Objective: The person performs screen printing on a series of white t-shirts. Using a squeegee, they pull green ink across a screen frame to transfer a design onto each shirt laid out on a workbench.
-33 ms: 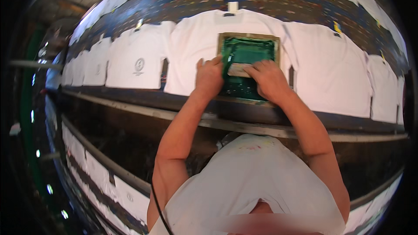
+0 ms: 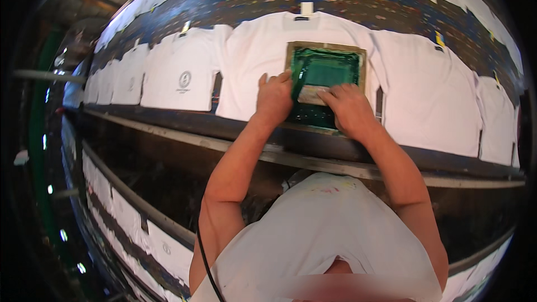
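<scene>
I am finding the scraper (image 2: 309, 94) lying inside the green-coated frame (image 2: 362, 70), its long axis running left to right, roughly parallel to the near rim. Compared with the earlier picture, it is sitting slightly nearer the body, and the frame is appearing slightly further right in view. The scraper is showing a pale, stained, brownish face. My right hand (image 2: 351, 106) is gripping its right end. My left hand (image 2: 275, 98) is resting at the frame's left rim, fingers bent; whether it is gripping, I cannot tell. The frame is lying on a white shirt (image 2: 246, 45).
</scene>
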